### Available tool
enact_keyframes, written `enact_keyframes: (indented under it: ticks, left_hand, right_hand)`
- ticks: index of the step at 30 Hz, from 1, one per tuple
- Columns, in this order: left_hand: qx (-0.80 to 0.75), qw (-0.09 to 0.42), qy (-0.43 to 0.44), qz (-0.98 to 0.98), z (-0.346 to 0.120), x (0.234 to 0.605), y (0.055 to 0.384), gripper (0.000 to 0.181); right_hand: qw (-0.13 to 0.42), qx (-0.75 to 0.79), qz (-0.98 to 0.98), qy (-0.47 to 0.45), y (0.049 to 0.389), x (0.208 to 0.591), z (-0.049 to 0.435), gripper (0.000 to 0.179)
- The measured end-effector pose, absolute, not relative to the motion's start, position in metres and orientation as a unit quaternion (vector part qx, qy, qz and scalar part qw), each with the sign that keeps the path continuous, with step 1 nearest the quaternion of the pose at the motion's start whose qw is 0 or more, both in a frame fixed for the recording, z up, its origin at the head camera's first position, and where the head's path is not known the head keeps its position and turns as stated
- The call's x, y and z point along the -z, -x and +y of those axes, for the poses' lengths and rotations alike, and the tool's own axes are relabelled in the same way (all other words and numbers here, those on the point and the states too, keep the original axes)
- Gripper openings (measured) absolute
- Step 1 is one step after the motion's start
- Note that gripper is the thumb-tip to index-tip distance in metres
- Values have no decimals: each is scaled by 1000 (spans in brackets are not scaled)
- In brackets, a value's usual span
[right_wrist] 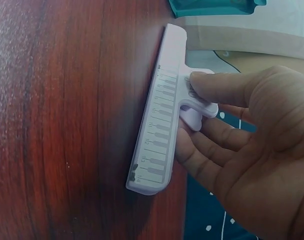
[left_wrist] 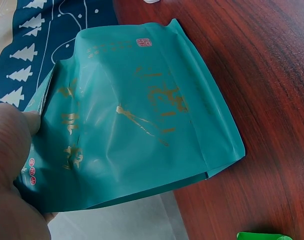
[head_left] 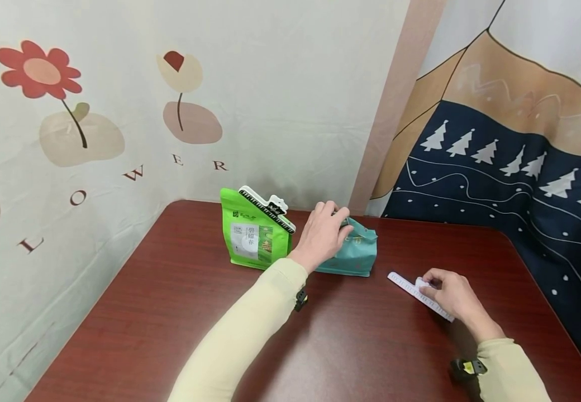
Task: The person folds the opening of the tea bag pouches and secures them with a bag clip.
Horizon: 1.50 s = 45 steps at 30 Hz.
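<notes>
A teal pouch (head_left: 358, 254) with gold lettering stands near the back of the table. My left hand (head_left: 322, 234) grips its upper edge, and in the left wrist view the thumb presses on one side of the folded top of the teal pouch (left_wrist: 127, 120). Farther right, my right hand (head_left: 453, 295) holds a pale lavender-white bag clip (head_left: 416, 290). The right wrist view shows piano keys printed along the bar of the clip (right_wrist: 157, 125), with the thumb on one handle tab and fingers behind the other. How far its jaws are apart cannot be told.
Left of the teal pouch stands a bright green pouch (head_left: 235, 234), its top corner held by a black-and-white clip (head_left: 267, 207). Both pouches are on a dark red-brown table (head_left: 170, 312). Printed curtains (head_left: 290, 100) hang behind the table and along its right side.
</notes>
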State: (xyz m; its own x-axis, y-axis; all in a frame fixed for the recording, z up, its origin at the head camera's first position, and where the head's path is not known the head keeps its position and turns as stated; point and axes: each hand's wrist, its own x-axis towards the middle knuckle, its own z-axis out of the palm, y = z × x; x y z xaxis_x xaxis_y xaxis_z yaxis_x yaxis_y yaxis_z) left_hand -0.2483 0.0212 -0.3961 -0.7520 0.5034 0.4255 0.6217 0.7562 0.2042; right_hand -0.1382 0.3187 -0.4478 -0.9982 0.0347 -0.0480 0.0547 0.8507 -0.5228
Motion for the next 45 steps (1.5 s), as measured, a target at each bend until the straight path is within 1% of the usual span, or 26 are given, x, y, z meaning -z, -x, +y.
enact_keyframes:
  ticks: [4,11,19,25,35,40,45]
  left_hand:
    - [171,175,307,-920,21,397,249,19]
    - [172,175,308,-919,21,398,250,18]
    - [175,175,309,-918,21,399,250,18]
    - [176,177,309,-918,21,399,250,18]
    - [177,179,309,-917,21,399,250,18]
    - [175,180,310,-917,21,399,250,18]
    - [176,179,310,-917,21,399,251,18]
  right_hand:
    - [17,275,961,-23,137,447,318,11]
    - [-2,270,963,-13,136,443,316,11]
    - [-1,279,960,-23,136,439,313,17]
    - [-20,286,958,-14,136,437,312,19]
    - [-53,294,954,7,135,433,309,29]
    - [-53,294,954,11,135,431,307,35]
    - [-61,291,955,15,136,428,305,38]
